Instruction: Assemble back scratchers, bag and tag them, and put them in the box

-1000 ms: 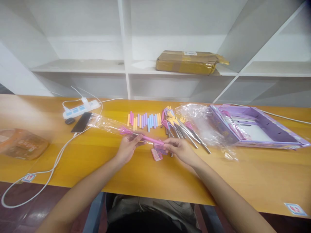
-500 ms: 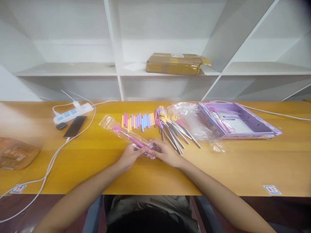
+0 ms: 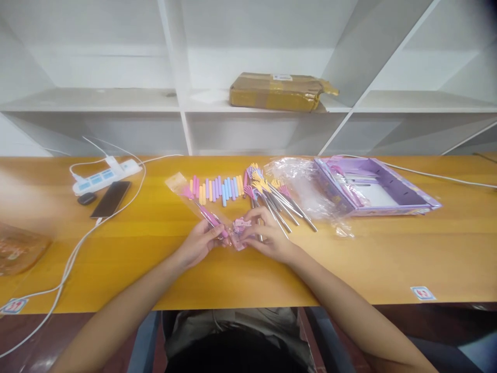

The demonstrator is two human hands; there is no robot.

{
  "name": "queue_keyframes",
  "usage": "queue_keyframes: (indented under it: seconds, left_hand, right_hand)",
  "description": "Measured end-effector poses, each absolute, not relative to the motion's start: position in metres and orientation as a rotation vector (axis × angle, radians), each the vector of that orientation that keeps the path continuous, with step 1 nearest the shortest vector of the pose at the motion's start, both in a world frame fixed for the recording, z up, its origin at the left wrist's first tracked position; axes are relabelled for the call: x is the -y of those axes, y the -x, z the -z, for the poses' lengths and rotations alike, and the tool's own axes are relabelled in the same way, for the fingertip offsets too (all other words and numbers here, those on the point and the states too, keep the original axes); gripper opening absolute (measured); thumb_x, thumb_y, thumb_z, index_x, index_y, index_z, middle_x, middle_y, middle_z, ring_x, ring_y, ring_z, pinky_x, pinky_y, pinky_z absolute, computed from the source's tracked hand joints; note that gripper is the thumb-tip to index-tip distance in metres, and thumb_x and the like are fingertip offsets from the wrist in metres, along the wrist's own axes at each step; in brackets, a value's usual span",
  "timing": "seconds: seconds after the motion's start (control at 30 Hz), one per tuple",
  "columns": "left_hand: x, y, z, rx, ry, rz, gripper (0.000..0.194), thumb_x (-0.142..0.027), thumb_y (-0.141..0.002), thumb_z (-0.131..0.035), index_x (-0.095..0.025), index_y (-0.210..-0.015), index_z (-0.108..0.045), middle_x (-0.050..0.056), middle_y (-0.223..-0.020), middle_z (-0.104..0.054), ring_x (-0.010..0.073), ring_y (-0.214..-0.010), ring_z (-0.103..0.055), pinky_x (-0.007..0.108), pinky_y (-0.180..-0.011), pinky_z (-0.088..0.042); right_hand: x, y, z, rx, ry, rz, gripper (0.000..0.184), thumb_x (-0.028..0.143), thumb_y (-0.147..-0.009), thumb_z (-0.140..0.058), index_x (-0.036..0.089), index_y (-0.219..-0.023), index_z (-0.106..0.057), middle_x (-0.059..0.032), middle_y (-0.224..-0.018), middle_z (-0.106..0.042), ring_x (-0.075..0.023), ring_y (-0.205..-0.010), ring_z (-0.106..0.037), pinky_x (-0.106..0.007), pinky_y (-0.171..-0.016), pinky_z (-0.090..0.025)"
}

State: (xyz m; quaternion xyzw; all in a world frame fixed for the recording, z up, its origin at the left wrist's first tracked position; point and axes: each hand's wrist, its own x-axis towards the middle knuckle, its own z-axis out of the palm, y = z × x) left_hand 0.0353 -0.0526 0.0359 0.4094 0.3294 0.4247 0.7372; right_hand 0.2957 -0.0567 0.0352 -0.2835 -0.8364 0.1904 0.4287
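Note:
My left hand [image 3: 201, 242] is closed around a pink back scratcher [image 3: 209, 216] inside a clear plastic sleeve [image 3: 176, 185]. The scratcher lies slanted, its hand-shaped head pointing to the far left. At the near end of the sleeve, my right hand [image 3: 267, 235] pinches the crinkled pink-printed end of the wrapper [image 3: 241, 228]. Just beyond my hands is a row of short pink, orange, purple and blue handles [image 3: 217, 189]. To its right lies a heap of unwrapped back scratchers [image 3: 279, 204] with bare metal rods.
Empty plastic wrappers [image 3: 298, 178] lie beside an open purple box [image 3: 404, 211] holding more wrapped pieces. On the left are a power strip [image 3: 104, 176], a phone [image 3: 111, 199], white cables and an orange bag [image 3: 19, 248]. A taped carton [image 3: 275, 93] sits on the shelf.
My right hand has drawn slightly apart from my left, and the wrapper's pink-printed end now shows between them. The view has shifted a little.

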Motion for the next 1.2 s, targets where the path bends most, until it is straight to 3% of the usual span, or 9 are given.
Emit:
queue_keyframes:
  seconds: [0.13, 0.37, 0.7, 0.83, 0.97, 1.2]
  left_hand:
    - [0.055, -0.038, -0.036, -0.679, -0.918, -0.875, 0.036, -0.044, -0.088, -0.092, -0.014, -0.096, -0.074, 0.006, -0.09, -0.073, 0.0165, -0.076, -0.07, 0.03, -0.073, -0.058]
    - [0.062, -0.043, -0.031, -0.59, -0.897, -0.684, 0.037, -0.044, -0.087, -0.092, -0.014, -0.101, -0.076, 0.009, -0.093, -0.076, 0.0173, -0.079, -0.072, 0.029, -0.074, -0.056]
    - [0.06, -0.044, -0.025, -0.607, -0.861, -0.667, 0.054, -0.064, -0.09, -0.083, -0.014, -0.109, -0.076, 0.014, -0.098, -0.079, 0.0198, -0.077, -0.074, 0.032, -0.072, -0.058]
    - [0.063, -0.045, -0.025, -0.634, -1.074, -0.648, 0.046, -0.049, -0.084, -0.093, -0.017, -0.109, -0.071, 0.006, -0.091, -0.073, 0.0151, -0.07, -0.067, 0.027, -0.066, -0.054]
    - [0.067, -0.048, -0.022, -0.645, -1.176, -0.636, 0.043, -0.046, -0.086, -0.091, -0.018, -0.107, -0.066, 0.0, -0.083, -0.067, 0.0139, -0.065, -0.064, 0.027, -0.065, -0.052]
    - [0.065, -0.047, -0.021, -0.626, -1.196, -0.619, 0.035, -0.045, -0.088, -0.088, -0.017, -0.099, -0.068, 0.002, -0.081, -0.07, 0.016, -0.067, -0.067, 0.03, -0.068, -0.054]
  right_hand:
    - [0.062, -0.292, -0.042, 2.081, 0.67, -0.451, 0.01, 0.037, -0.103, -0.075, 0.029, -0.102, -0.08, -0.0102, -0.118, -0.067, -0.0266, -0.117, -0.064, -0.046, -0.1, -0.055]
    - [0.064, -0.282, -0.044, 2.018, 0.634, -0.718, 0.002, 0.03, -0.104, -0.074, 0.029, -0.103, -0.074, -0.004, -0.1, -0.077, -0.0247, -0.111, -0.067, -0.048, -0.109, -0.052]
    - [0.061, -0.282, -0.032, 1.917, 0.942, -0.833, 0.012, 0.036, -0.1, -0.076, 0.026, -0.104, -0.075, -0.0072, -0.105, -0.074, -0.0242, -0.108, -0.066, -0.041, -0.096, -0.054]
    - [0.061, -0.282, -0.033, 1.93, 0.944, -0.863, 0.016, 0.041, -0.098, -0.08, 0.026, -0.101, -0.075, -0.0064, -0.099, -0.075, -0.0255, -0.108, -0.066, -0.042, -0.098, -0.054]
    - [0.063, -0.281, -0.034, 1.914, 0.948, -0.852, 0.018, 0.043, -0.097, -0.082, 0.027, -0.103, -0.076, -0.0049, -0.093, -0.074, -0.0254, -0.106, -0.067, -0.042, -0.099, -0.054]
    - [0.067, -0.279, -0.033, 1.898, 0.943, -0.815, 0.016, 0.041, -0.099, -0.08, 0.028, -0.106, -0.075, -0.0033, -0.087, -0.074, -0.0258, -0.107, -0.068, -0.042, -0.1, -0.053]
